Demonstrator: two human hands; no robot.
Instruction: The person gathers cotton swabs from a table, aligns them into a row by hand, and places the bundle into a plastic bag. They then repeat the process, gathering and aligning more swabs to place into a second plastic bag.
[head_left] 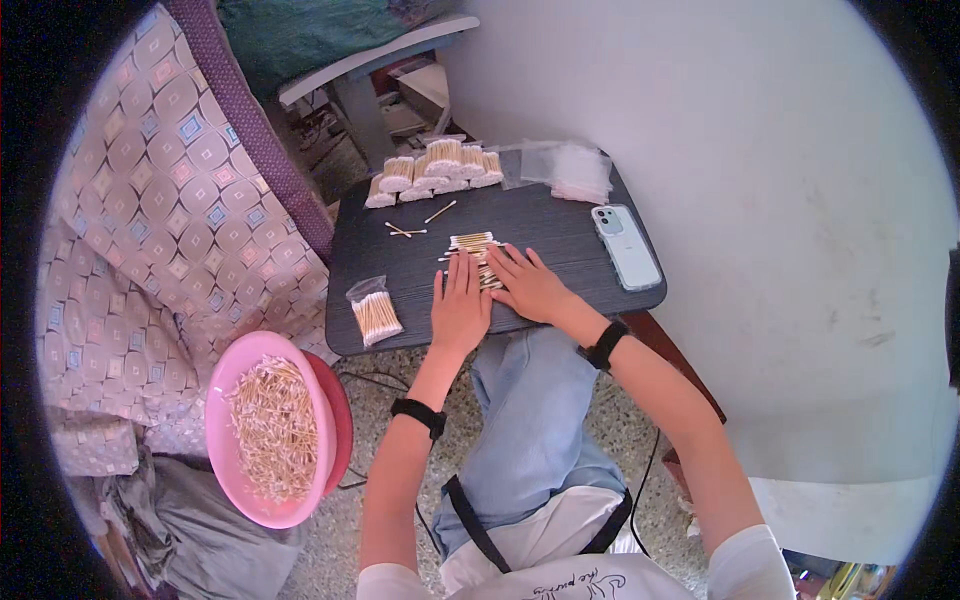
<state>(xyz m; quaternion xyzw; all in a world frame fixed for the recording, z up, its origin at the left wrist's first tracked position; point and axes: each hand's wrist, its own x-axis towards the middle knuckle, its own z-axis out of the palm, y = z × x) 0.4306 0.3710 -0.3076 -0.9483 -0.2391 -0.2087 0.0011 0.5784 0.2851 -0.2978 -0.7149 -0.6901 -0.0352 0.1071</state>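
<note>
A small batch of cotton swabs (471, 240) lies side by side in the middle of a dark table (560, 250). My left hand (461, 300) rests flat over the left ends of these swabs, its fingers stretched out. From the right, my right hand (535, 287) lies on the same swabs with straight fingers; part of the batch is hidden beneath both hands. Left of my left hand is a clear bag filled with cotton swabs (376, 318). A few loose swabs (405, 231) lie farther back, some of them crossed.
Filled swab packs (443, 160) are piled at the table's back edge, beside a stack of clear empty bags (580, 170). A phone (628, 247) lies at the right. A pink basin (222, 430) full of swabs stands low at the left. A white wall (800, 250) borders the right side.
</note>
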